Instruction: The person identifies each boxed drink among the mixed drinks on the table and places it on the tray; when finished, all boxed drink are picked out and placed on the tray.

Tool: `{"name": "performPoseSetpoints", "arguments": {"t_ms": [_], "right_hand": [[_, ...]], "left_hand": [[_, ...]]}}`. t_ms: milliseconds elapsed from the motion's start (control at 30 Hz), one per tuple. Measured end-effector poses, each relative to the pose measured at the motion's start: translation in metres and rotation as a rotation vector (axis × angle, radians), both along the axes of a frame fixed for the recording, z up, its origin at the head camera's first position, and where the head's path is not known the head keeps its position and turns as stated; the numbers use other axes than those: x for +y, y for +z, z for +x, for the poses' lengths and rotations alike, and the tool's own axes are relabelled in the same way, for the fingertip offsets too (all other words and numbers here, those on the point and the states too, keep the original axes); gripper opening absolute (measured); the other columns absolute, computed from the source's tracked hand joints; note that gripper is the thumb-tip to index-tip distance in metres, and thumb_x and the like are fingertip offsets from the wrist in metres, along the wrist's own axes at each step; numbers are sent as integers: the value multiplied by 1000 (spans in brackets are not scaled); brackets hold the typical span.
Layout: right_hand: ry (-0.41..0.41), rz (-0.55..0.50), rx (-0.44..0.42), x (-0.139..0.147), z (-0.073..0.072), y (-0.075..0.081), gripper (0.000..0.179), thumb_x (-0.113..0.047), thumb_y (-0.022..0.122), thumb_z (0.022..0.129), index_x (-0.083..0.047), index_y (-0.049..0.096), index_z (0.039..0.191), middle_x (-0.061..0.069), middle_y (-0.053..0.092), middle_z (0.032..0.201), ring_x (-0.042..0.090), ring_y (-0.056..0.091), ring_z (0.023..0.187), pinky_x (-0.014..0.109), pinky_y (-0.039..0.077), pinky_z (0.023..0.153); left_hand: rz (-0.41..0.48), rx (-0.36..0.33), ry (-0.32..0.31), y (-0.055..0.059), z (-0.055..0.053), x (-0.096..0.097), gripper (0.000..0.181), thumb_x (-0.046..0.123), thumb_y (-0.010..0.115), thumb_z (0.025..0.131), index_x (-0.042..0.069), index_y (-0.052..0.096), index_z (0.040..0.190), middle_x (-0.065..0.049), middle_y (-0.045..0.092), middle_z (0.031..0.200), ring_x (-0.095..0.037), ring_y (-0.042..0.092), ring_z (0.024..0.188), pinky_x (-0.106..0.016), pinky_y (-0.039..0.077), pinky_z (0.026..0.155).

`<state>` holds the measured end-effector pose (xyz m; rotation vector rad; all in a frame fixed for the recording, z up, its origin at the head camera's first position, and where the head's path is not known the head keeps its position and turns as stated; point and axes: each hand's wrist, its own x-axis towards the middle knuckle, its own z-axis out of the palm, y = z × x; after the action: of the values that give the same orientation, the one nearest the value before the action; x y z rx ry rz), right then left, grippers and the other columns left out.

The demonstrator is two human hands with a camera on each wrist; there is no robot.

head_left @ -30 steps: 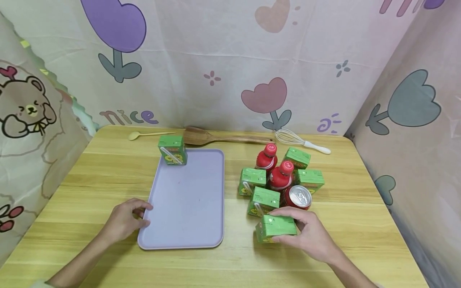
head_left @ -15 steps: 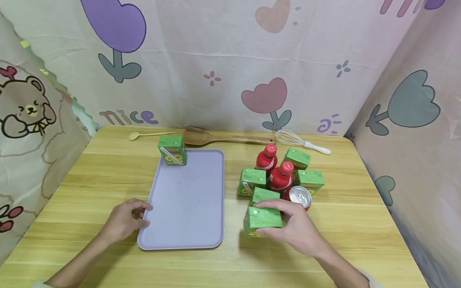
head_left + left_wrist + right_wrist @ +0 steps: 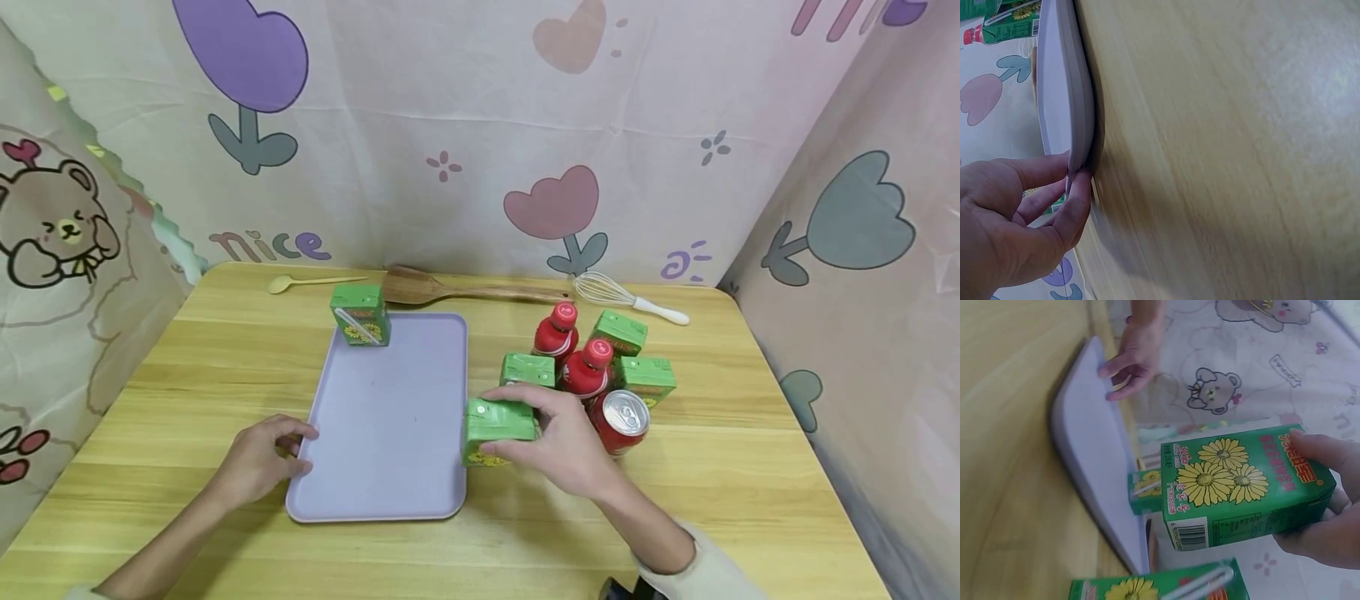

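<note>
A green drink carton (image 3: 498, 429) with yellow flowers is gripped near its top by my right hand (image 3: 562, 437); in the right wrist view this carton (image 3: 1235, 484) is held up off the table. In the head view it overlaps the right rim of a lilac tray (image 3: 390, 417). My left hand (image 3: 258, 458) pinches the tray's left edge, with thumb above and fingers below the rim in the left wrist view. Another green carton (image 3: 362, 317) with a straw stands at the tray's far left corner.
Right of the tray stand two red bottles (image 3: 585, 371), a red can (image 3: 621, 421) and several green cartons (image 3: 647, 379), one partly hidden by my right hand. Along the back lie a small spoon (image 3: 315, 282), a wooden spatula (image 3: 450, 287) and a whisk (image 3: 630, 297).
My right hand has carried the green carton left and away from me, from beside the can to the tray's right rim. The left hand stays on the tray edge.
</note>
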<state>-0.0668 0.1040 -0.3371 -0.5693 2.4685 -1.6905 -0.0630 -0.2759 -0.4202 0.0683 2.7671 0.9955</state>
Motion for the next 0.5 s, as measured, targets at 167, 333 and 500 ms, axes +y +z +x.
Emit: {"name": "performPoseSetpoints", "arguments": {"t_ms": [167, 333, 500], "right_hand": [[-13, -17, -54, -18, -11, 4, 45, -18, 85, 67, -23, 69, 109, 1, 66, 102, 19, 57, 86, 28, 52, 69], [-28, -53, -119, -35, -20, 9, 45, -19, 84, 69, -25, 69, 110, 2, 65, 105, 19, 58, 87, 31, 53, 70], [-27, -78, -109, -51, -31, 9, 44, -17, 83, 69, -20, 69, 111, 5, 67, 106, 18, 59, 85, 30, 53, 70]], "left_hand": [[-8, 0, -1, -1, 0, 0, 37, 2, 78, 70, 1, 67, 105, -11, 64, 102, -19, 56, 85, -19, 46, 57], [-12, 12, -2, -2, 0, 0, 36, 2, 78, 70, 2, 67, 104, -11, 64, 102, -18, 56, 84, -19, 46, 57], [-17, 20, 5, -2, 0, 0, 36, 1, 77, 69, 2, 68, 103, -11, 64, 104, -16, 57, 83, -19, 48, 58]]}}
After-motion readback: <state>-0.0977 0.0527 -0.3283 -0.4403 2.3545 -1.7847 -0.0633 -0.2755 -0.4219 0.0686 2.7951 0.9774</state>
